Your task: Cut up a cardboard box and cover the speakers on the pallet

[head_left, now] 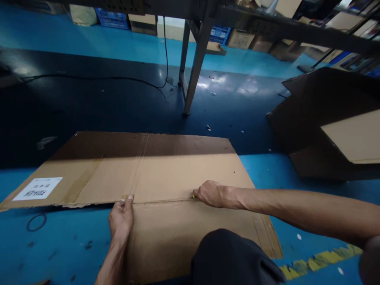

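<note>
A large flattened cardboard sheet (190, 170) lies on the blue floor, with a fold line running across it. My left hand (121, 215) grips the sheet at a cut edge beside the crease corner, thumb on top. On the right, my right hand (210, 194) is closed around a box cutter (194, 196); only its yellow tip end shows, touching the fold line, and the rest is hidden in the fist. A white printed label (38, 189) is stuck on the sheet's left part. My knee (228, 257) is over the near part of the cardboard.
A metal table leg (196, 67) stands beyond the sheet, and a black cable (113, 77) trails along the floor. An open cardboard box (326, 126) is at the right. Blue crates (112, 18) and cartons line the back. A dark ring (36, 222) lies at the left.
</note>
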The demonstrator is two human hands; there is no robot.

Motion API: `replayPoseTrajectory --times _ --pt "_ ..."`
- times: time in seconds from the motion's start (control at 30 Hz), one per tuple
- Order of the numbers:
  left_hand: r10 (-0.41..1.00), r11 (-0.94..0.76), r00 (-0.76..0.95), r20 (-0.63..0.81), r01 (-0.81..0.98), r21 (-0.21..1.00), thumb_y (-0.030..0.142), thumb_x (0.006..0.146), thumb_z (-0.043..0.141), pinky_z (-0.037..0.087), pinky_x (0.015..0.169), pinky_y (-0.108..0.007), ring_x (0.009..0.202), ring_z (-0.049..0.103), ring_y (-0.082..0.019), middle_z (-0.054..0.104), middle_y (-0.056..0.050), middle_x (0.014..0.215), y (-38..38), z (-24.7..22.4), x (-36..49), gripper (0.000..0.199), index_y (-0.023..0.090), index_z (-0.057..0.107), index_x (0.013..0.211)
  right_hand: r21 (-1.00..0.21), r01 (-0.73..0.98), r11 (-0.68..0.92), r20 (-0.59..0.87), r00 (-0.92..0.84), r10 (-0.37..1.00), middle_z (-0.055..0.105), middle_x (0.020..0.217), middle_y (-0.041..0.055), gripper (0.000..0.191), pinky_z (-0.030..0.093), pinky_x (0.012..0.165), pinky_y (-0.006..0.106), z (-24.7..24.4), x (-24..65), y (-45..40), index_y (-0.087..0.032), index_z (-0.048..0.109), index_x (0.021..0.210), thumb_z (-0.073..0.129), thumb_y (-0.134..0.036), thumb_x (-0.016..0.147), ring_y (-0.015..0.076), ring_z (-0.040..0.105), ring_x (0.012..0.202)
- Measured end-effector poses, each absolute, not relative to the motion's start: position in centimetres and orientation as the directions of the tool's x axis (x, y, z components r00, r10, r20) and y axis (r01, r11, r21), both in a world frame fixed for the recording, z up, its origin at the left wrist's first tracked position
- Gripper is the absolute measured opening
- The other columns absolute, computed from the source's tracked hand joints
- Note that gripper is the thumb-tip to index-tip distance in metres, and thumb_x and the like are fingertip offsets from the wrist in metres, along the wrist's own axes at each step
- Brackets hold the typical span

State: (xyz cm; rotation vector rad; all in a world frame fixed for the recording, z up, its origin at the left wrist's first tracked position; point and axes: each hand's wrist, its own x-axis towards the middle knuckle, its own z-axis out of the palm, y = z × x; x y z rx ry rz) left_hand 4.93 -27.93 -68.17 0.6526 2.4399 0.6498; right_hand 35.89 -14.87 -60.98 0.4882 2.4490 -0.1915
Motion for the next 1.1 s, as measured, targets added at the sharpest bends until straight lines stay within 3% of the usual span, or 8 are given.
replayPoseTrajectory --times 0.2,0.73,1.1 --pt "0.572 0.766 -0.740 -0.355 0.327 0.554 0.066 0.078 0.049 0.039 0.064 -0.035 0.070 0.059 -0.028 0.060 -0.005 0.062 -27.5 -68.1 4.9 0.042 0.025 0.053 0.070 0.020 0.351 0.936 -0.640 -0.715 0.282 0.076 0.086 0.0102 0.031 0.051 0.059 0.034 -59.9 37.0 -14.8 -0.013 0.063 0.117 0.041 -0.004 0.096 0.0266 0.076 0.077" --pt "0.610 0.753 -0.709 -0.353 0.379 0.539 0.064 0.078 0.048 0.039 0.067 -0.036 0.073 0.058 -0.028 0.058 -0.006 0.065 -25.5 -67.4 5.1 0.039 0.026 0.053 0.069 0.020 0.348 0.937 -0.701 -0.664 0.262 0.075 0.082 0.0090 0.032 0.050 0.058 0.031 -56.6 38.4 -14.2 -0.011 0.060 0.119 0.041 -0.002 0.096 0.0249 0.075 0.075" --pt "0.657 0.713 -0.681 -0.325 0.420 0.561 0.062 0.077 0.046 0.040 0.067 -0.036 0.078 0.062 -0.030 0.060 -0.007 0.067 -24.6 -67.5 5.4 0.037 0.026 0.050 0.066 -0.058 0.380 0.923 -0.690 -0.684 0.238 0.077 0.089 0.0100 0.025 0.052 0.063 0.032 -60.2 37.6 -13.3 -0.011 0.064 0.113 0.046 -0.006 0.096 0.0254 0.076 0.083"
